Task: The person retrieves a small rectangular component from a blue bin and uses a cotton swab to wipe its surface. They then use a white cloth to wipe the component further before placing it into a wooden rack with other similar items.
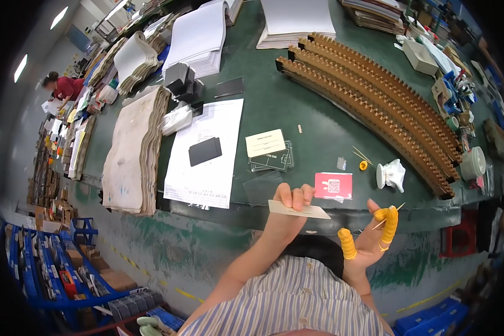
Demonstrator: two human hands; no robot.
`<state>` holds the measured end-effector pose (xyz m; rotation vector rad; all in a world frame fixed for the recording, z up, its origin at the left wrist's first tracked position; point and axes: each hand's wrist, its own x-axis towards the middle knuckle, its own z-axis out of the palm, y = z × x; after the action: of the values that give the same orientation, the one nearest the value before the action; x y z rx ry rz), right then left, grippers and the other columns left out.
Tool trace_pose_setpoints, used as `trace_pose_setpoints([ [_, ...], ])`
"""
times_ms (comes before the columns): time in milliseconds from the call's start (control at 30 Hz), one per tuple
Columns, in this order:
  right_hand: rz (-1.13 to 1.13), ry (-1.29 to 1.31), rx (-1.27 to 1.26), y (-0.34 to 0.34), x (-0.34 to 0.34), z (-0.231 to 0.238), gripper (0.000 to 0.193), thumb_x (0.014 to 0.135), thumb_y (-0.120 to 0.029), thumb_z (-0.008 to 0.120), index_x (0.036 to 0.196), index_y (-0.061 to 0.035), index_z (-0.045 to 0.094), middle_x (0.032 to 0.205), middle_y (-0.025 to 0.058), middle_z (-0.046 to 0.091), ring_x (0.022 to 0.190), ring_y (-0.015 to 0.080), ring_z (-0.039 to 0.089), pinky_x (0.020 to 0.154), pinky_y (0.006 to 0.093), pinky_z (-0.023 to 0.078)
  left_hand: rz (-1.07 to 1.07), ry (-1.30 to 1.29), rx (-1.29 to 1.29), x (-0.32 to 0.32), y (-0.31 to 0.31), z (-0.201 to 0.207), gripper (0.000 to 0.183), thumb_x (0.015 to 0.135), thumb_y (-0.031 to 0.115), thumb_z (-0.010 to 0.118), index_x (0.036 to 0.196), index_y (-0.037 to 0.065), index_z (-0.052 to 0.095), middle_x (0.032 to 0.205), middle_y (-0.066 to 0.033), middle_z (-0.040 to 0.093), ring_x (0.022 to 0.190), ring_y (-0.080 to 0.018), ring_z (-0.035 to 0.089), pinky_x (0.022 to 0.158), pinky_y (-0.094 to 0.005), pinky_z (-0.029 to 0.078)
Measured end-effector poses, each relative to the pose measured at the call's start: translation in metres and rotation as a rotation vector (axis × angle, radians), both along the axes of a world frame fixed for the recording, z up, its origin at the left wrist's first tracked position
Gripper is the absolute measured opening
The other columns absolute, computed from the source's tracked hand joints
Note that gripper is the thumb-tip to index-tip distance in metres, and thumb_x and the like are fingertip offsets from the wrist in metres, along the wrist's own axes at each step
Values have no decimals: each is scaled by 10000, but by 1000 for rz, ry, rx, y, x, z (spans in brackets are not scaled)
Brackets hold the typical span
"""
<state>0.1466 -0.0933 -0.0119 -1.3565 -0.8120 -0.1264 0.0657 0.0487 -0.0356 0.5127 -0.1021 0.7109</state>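
Note:
My left hand is closed on a thin cream card, held tilted just past the table's front edge. In my right hand a wooden toothpick is pinched. Yellow finger cots cover some of its fingers, and another finger in a yellow cot stands apart. Between and beyond the hands lies a red card with a white printed pattern. Farther left, a cream card rests on a small stack of dark-printed clear cards. A clear sheet lies in front of that stack.
Loose toothpicks, a rolled yellow finger cot and a white cloth-topped pot sit right of the red card. Long slotted wooden racks stand behind. At left are black cards on printed paper and a thick board stack.

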Motion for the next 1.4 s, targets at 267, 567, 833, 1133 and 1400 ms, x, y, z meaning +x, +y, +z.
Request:
trace_pose_setpoints([
  [267, 27, -41, -69, -3, 0, 5, 831, 610, -93, 854, 1314, -65, 413, 1153, 65, 433, 1012, 227, 486, 870, 355, 374, 36, 17, -38, 0, -1, 3, 203, 786, 215, 729, 791, 236, 526, 775, 132, 602, 948, -98, 499, 1043, -376, 245],
  [567, 76, -262, -271, -4, -12, 18, 542, 632, -269, 828, 1099, -100, 611, 986, 44, 452, 902, 240, 439, 754, 349, 391, 216, 119, 63, -3, -4, -1, 257, 765, 106, 735, 765, 205, 498, 742, 84, 584, 938, -124, 502, 1047, -359, 241],
  [833, 130, -314, -379, 1, -18, 20, 473, 661, -255, 803, 1079, -96, 648, 1000, 33, 451, 925, 222, 430, 782, 346, 378, 308, 110, 88, -1, -8, -4, 192, 786, 155, 699, 750, 171, 511, 736, 8, 600, 884, -172, 456, 922, -320, 295],
  [1133, 93, -228, -335, 5, -15, 22, 432, 704, -195, 777, 1092, -63, 643, 966, 40, 466, 898, 218, 435, 748, 310, 397, 202, 36, -97, -6, -8, 3, 212, 800, 145, 702, 754, 204, 504, 731, 87, 575, 881, -126, 470, 1010, -354, 264],
  [1400, 91, -261, -352, 7, -15, 22, 407, 701, -198, 774, 1068, -68, 655, 961, 38, 475, 891, 217, 446, 757, 321, 392, 227, 32, -104, -10, -7, 5, 217, 809, 153, 688, 740, 210, 491, 709, 97, 558, 883, -119, 456, 1021, -363, 247],
])
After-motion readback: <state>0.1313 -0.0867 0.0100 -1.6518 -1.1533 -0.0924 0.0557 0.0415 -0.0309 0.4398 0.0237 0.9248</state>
